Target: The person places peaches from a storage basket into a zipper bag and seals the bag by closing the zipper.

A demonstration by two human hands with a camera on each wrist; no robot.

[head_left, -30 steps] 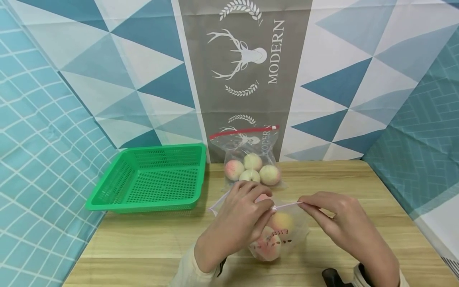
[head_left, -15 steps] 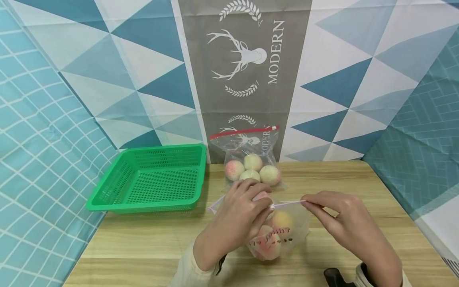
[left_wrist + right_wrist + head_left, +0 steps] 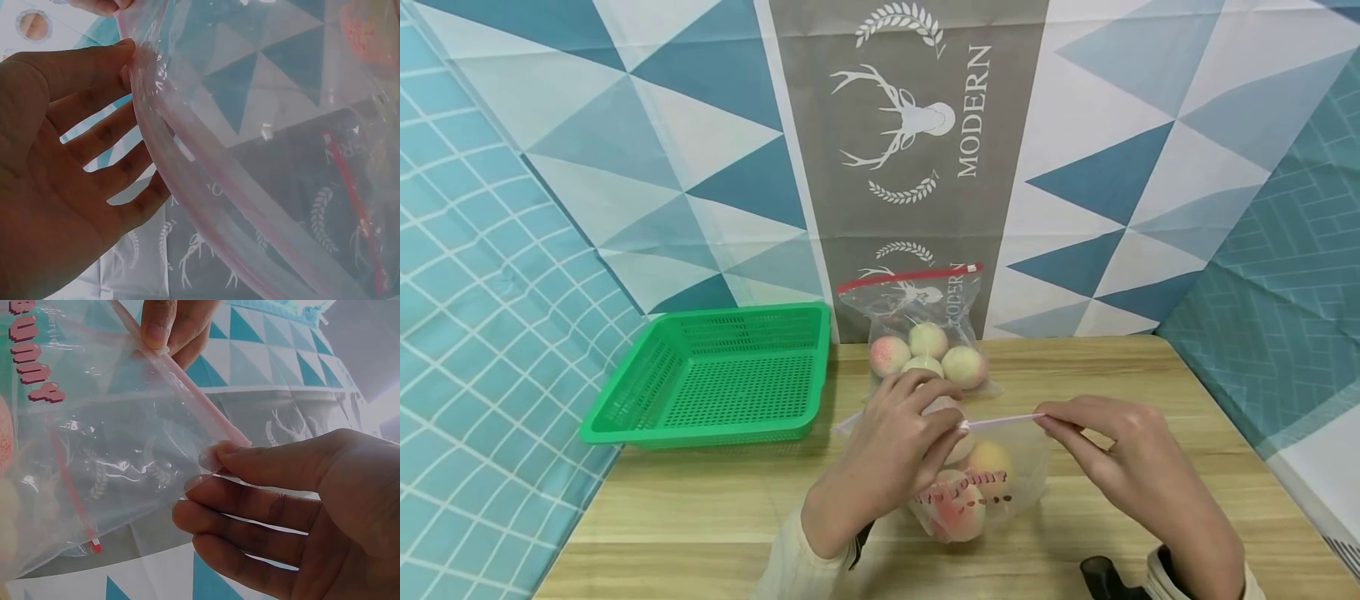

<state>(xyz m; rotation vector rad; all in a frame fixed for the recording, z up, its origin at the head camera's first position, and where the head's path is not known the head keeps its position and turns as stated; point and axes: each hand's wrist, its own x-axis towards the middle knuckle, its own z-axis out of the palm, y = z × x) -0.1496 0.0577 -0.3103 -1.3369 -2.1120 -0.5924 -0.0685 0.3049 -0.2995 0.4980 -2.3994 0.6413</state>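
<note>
A clear zip bag [image 3: 1026, 475] with a pale pink zip strip holds several peaches [image 3: 958, 518] on the table before me. My left hand [image 3: 891, 450] pinches the white slider [image 3: 964, 426] between thumb and forefinger. At the bag's right corner, my right hand [image 3: 1120, 450] pinches the strip's end between thumb and index finger, as the right wrist view also shows. From slider to right hand the strip [image 3: 206, 409] runs taut as one band. To the slider's other side, two strip edges [image 3: 206, 231] stand apart in the left wrist view. My left hand hides part of the bag.
Behind the hands, a second clear bag [image 3: 917, 304] with a red zip holds several peaches and leans on the patterned backdrop. A green plastic basket [image 3: 700, 435] stands left on the wooden table [image 3: 700, 533]. A black object [image 3: 1101, 575] lies near my right wrist.
My left hand and the slider have shifted slightly left, while my right hand has moved a little right and up. The strip between them is longer, and more of the bag's red lettering shows.
</note>
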